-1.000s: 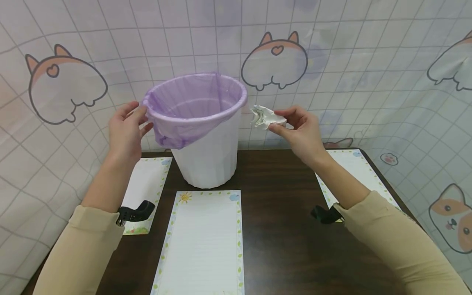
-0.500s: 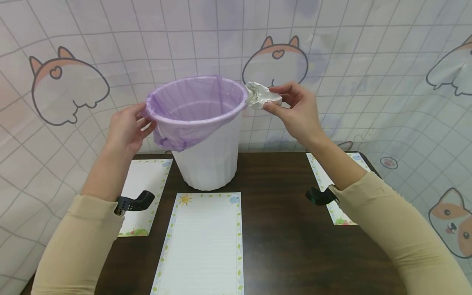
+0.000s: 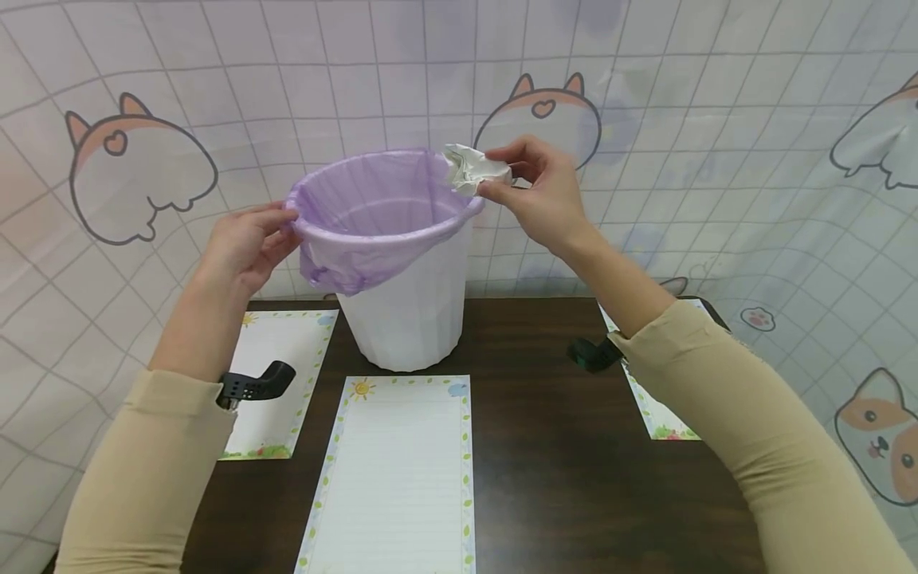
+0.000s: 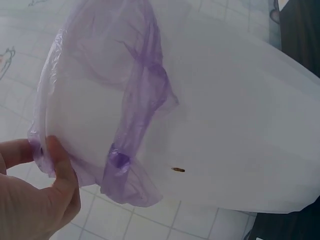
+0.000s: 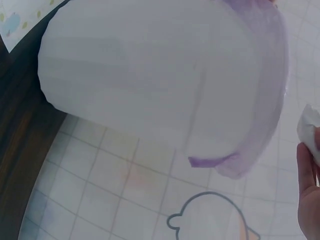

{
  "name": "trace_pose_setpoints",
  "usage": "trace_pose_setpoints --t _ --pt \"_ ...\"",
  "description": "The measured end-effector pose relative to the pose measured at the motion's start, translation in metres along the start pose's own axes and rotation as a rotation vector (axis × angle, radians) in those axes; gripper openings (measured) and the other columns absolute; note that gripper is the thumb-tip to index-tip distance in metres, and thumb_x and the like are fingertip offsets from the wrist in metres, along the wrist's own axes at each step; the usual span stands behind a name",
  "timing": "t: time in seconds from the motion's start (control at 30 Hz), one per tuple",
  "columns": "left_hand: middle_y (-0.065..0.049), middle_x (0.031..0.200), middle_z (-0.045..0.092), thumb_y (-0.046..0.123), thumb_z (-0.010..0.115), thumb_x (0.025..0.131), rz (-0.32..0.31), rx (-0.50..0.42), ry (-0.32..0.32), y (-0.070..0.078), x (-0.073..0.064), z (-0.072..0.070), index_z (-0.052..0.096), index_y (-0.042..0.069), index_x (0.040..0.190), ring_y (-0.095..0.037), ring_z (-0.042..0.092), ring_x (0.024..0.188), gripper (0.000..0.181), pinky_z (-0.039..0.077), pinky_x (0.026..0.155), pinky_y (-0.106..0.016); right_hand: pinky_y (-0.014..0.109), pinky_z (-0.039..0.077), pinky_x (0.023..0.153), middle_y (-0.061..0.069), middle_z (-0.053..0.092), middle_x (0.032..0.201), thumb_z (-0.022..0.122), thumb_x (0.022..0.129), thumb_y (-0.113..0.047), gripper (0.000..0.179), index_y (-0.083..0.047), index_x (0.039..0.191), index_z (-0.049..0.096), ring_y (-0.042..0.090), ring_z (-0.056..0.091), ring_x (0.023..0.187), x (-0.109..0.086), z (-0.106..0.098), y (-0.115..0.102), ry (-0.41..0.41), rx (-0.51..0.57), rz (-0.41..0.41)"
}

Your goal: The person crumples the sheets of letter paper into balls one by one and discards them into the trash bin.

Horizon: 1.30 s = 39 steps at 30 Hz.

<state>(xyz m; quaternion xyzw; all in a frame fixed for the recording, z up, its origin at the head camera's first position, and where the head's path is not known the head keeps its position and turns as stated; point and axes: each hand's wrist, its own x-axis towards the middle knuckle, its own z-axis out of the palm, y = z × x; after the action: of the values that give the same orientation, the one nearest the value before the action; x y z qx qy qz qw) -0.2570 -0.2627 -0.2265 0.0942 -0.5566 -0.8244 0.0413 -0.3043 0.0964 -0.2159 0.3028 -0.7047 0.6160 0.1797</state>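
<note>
Currently, the right hand (image 3: 541, 195) pinches a crumpled wad (image 3: 475, 170) at the upper centre of the frame, against the right side of the bin (image 3: 409, 319); the left hand (image 3: 247, 247), left of centre, grips the bin's edge through its purple liner (image 3: 358, 259); below, a sheet (image 3: 402, 470) lies at lower centre.

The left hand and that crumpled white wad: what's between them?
The open mouth of the white bin, lined with a purple bag, lies between the left hand and the crumpled white wad in the head view.
</note>
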Motion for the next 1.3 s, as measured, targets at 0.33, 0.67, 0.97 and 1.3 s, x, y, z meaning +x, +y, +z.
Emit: trace_pose_setpoints --t 0.33,0.67,0.97,1.3 --pt "-0.008 0.121 0.057 -0.002 0.074 0.093 -0.012 0.015 -0.021 -0.001 0.002 -0.003 0.059 0.002 0.124 -0.014 0.07 0.089 0.034 0.057 0.084 -0.023 0.027 0.054 0.079 0.005 0.068 0.114 0.081 0.087 -0.005 0.036 -0.004 0.121 0.07 0.019 0.065 0.098 0.016 0.025 0.001 -0.105 -0.151 0.086" --pt "-0.008 0.123 0.056 0.0 0.074 0.094 -0.023 0.003 -0.03 -0.002 0.002 -0.003 0.059 0.004 0.129 -0.016 0.07 0.09 0.039 0.058 0.081 -0.024 0.026 0.054 0.093 0.01 0.059 0.136 0.075 0.092 -0.001 0.055 -0.008 0.144 0.059 0.02 0.063 0.12 0.021 0.039 0.003 -0.191 -0.174 0.142" --pt "-0.008 0.123 0.056 0.003 0.074 0.094 -0.008 0.026 -0.023 -0.003 0.001 -0.002 0.059 0.004 0.13 -0.015 0.071 0.09 0.039 0.058 0.082 -0.025 0.032 0.052 0.099 0.009 0.049 0.153 0.073 0.095 -0.004 0.06 -0.009 0.15 0.051 0.02 0.055 0.133 0.017 0.032 -0.001 -0.259 -0.133 0.128" --pt "-0.007 0.12 0.058 0.0 0.073 0.094 -0.013 -0.011 -0.031 -0.001 0.0 -0.004 0.061 0.003 0.126 -0.016 0.071 0.09 0.034 0.058 0.082 -0.025 0.034 0.056 0.091 0.002 0.065 0.132 0.071 0.097 -0.011 0.037 -0.007 0.133 0.065 0.014 0.06 0.121 0.008 0.018 0.0 -0.21 -0.216 0.085"
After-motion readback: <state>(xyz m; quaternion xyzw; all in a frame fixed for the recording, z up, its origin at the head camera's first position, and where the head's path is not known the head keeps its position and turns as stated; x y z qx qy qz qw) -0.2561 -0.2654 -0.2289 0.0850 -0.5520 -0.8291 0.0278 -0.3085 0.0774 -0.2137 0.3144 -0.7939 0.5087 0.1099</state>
